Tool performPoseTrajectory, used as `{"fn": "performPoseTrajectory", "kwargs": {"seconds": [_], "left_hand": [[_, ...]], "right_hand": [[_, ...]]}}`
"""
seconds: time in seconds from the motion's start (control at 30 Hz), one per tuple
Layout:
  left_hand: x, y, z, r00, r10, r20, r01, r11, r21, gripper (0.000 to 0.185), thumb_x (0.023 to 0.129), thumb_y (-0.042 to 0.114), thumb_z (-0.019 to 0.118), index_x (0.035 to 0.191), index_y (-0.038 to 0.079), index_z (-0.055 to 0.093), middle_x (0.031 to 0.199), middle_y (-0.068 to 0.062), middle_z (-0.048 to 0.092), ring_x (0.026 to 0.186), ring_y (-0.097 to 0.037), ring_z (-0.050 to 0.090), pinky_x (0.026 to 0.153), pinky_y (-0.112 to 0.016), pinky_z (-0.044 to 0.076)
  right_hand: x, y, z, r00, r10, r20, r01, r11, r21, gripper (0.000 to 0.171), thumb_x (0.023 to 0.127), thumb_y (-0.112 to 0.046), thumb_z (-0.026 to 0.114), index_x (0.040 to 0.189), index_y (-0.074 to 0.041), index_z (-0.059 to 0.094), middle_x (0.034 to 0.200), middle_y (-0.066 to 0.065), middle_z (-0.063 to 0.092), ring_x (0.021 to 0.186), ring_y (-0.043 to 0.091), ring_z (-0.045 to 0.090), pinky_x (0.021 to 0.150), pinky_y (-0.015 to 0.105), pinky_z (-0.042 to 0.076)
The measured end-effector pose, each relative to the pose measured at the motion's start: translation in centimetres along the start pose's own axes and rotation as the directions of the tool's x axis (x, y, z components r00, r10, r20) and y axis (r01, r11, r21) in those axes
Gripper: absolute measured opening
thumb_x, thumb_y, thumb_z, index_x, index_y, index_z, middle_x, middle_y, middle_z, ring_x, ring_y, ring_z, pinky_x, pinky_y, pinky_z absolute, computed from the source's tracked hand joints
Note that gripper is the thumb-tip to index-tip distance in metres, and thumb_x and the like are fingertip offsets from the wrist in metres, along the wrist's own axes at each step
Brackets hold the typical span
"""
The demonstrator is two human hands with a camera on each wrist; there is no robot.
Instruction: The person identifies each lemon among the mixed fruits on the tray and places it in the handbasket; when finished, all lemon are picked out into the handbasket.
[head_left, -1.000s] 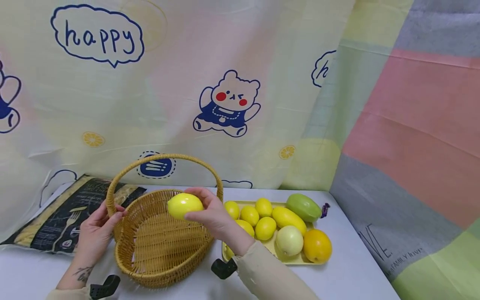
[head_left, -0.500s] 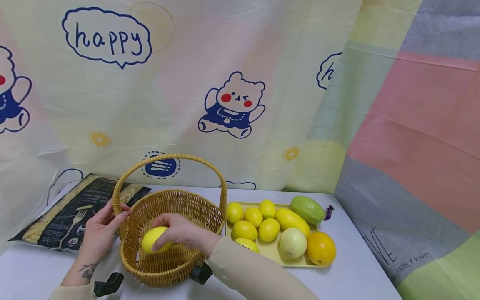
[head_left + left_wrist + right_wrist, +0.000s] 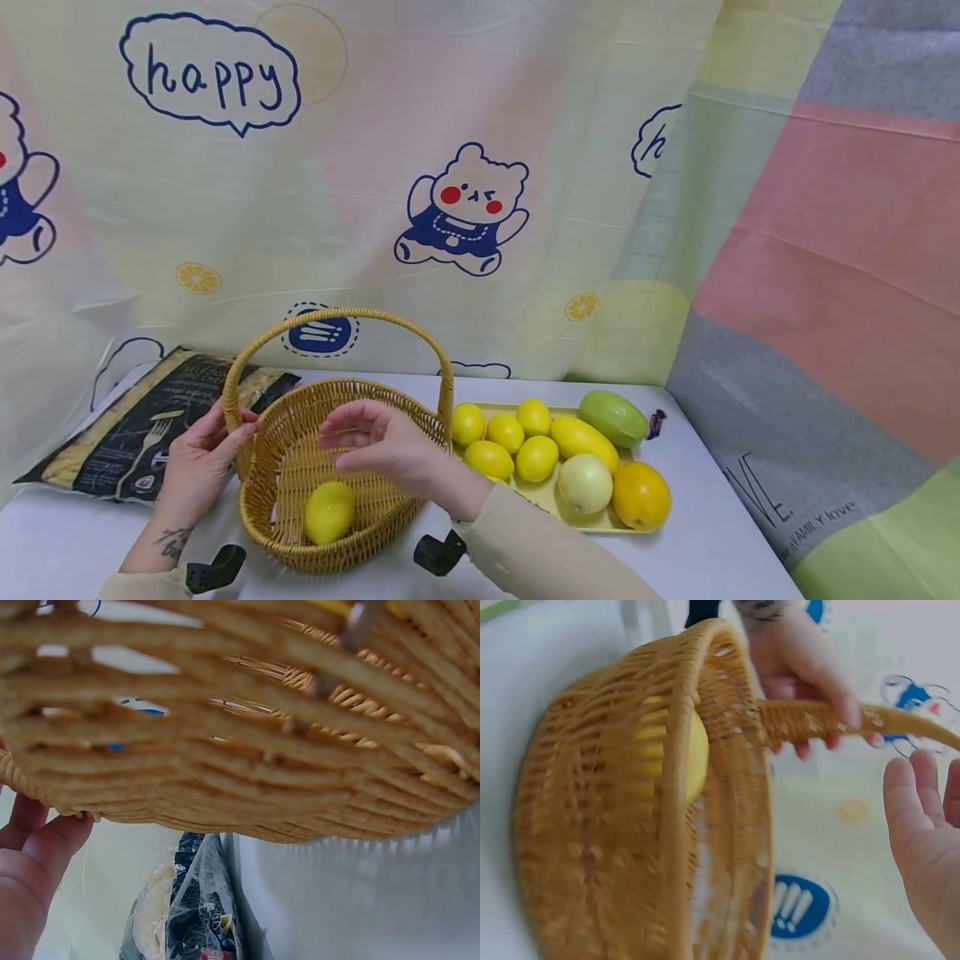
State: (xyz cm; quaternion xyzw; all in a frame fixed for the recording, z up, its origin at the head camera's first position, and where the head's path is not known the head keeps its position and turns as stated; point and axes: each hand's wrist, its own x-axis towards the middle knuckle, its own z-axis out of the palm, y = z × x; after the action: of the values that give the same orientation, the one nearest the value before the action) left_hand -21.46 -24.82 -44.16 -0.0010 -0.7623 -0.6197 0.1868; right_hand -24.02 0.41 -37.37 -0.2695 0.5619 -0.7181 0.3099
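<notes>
A wicker basket (image 3: 262,533) with a tall arched handle stands on the white table. My left hand (image 3: 197,467) grips the foot of its handle on the left side; the right wrist view shows those fingers wrapped round the handle. One lemon (image 3: 330,512) lies inside the basket, towards the front. Above the basket's right half my right hand (image 3: 393,446) hovers, fingers loosely bent, holding nothing. In the right wrist view the lemon (image 3: 697,757) shows behind the rim, apart from my right hand (image 3: 926,832).
Right of the basket, a yellow tray (image 3: 551,498) bears several lemons (image 3: 536,458), a yellow mango-like fruit (image 3: 585,442), a green papaya-like fruit (image 3: 613,418), a pale round fruit (image 3: 585,485) and an orange (image 3: 641,497). A black printed food bag (image 3: 150,433) lies left. A patterned cloth hangs behind.
My right hand carried the lemon down into the basket and let it go, then rose back up and to the right. My left hand kept its grip on the handle.
</notes>
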Motion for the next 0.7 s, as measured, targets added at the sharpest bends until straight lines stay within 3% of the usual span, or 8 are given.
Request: {"fn": "performPoseTrajectory", "kwargs": {"seconds": [0.17, 0.37, 0.5, 0.7], "left_hand": [[0.2, -0.7, 0.0, 0.999, -0.023, -0.024, 0.024, 0.999, 0.034, 0.053, 0.092, 0.024, 0.057, 0.142, 0.022, 0.039, 0.098, 0.021, 0.058, 0.089, 0.010, 0.059, 0.075, -0.005, 0.048], [0.7, -1.6, -0.2, 0.997, -0.049, -0.051, 0.050, 0.999, 0.012, 0.050, 0.090, 0.028, 0.059, 0.138, 0.023, 0.045, 0.099, 0.017, 0.060, 0.090, 0.007, 0.060, 0.074, -0.004, 0.047], [0.3, -0.3, -0.2, 0.999, -0.049, -0.024, 0.048, 0.999, -0.007, 0.047, 0.091, 0.024, 0.058, 0.137, 0.018, 0.047, 0.097, 0.021, 0.060, 0.089, 0.009, 0.060, 0.075, -0.003, 0.046], [0.1, 0.0, 0.1, 0.997, -0.076, -0.029, 0.075, 0.997, -0.025, 0.053, 0.091, 0.024, 0.058, 0.141, 0.021, 0.041, 0.095, 0.022, 0.060, 0.087, 0.010, 0.060, 0.074, -0.002, 0.046]], "right_hand": [[-4.7, -1.8, -2.9, 0.994, -0.095, 0.051, 0.094, 0.995, 0.017, 0.040, 0.080, 0.010, 0.059, 0.114, -0.011, 0.054, 0.114, 0.001, 0.058, 0.107, 0.016, 0.059, 0.098, 0.037, 0.047], [-9.7, -0.2, -9.0, 0.967, -0.253, 0.018, 0.254, 0.967, -0.011, 0.042, 0.079, 0.000, 0.069, 0.117, -0.011, 0.053, 0.117, 0.002, 0.058, 0.109, 0.018, 0.057, 0.096, 0.033, 0.048], [-11.7, 1.3, -12.2, 0.966, -0.243, -0.085, 0.235, 0.967, -0.098, 0.040, 0.082, 0.003, 0.064, 0.118, -0.011, 0.052, 0.118, 0.001, 0.058, 0.110, 0.019, 0.057, 0.098, 0.035, 0.047], [-12.8, 3.5, -14.6, 0.966, -0.183, -0.183, 0.160, 0.978, -0.135, 0.039, 0.082, 0.007, 0.061, 0.118, -0.004, 0.050, 0.119, 0.003, 0.058, 0.113, 0.021, 0.055, 0.101, 0.038, 0.044]]}}
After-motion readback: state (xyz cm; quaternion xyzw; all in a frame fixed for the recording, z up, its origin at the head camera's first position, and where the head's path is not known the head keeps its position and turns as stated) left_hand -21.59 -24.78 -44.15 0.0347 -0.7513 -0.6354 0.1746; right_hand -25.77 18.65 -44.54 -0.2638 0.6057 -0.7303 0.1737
